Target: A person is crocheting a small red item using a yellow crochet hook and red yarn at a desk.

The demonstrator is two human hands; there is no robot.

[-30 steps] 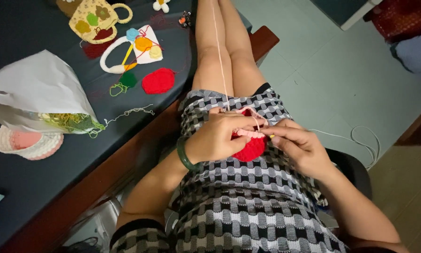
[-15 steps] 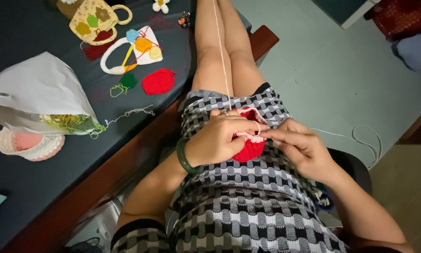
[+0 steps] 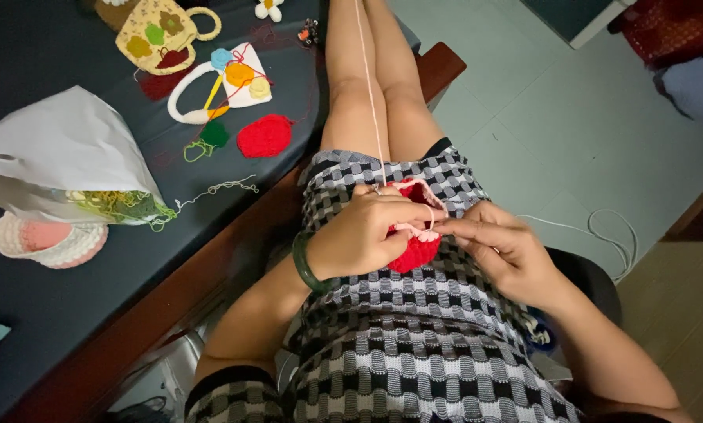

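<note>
Red crochet piece (image 3: 416, 252) with pink edging sits in the person's lap, clamped by the left hand (image 3: 361, 235); the right hand (image 3: 499, 247), at its three o'clock, pinches the pink yarn (image 3: 371, 94), its fingers reaching further in than half a second ago. At nine o'clock on the dark table (image 3: 46, 305), a white bag (image 3: 62, 157) spills greenish yarn beside a pink-lined crocheted basket (image 3: 50, 239).

The crochet piece (image 3: 414, 249) lies on the person's lap, between the left hand (image 3: 363, 235) at nine o'clock and the right hand (image 3: 502, 249) at three. The table (image 3: 46, 313) stands at nine o'clock; a bag (image 3: 62, 160) lies on it.
</note>
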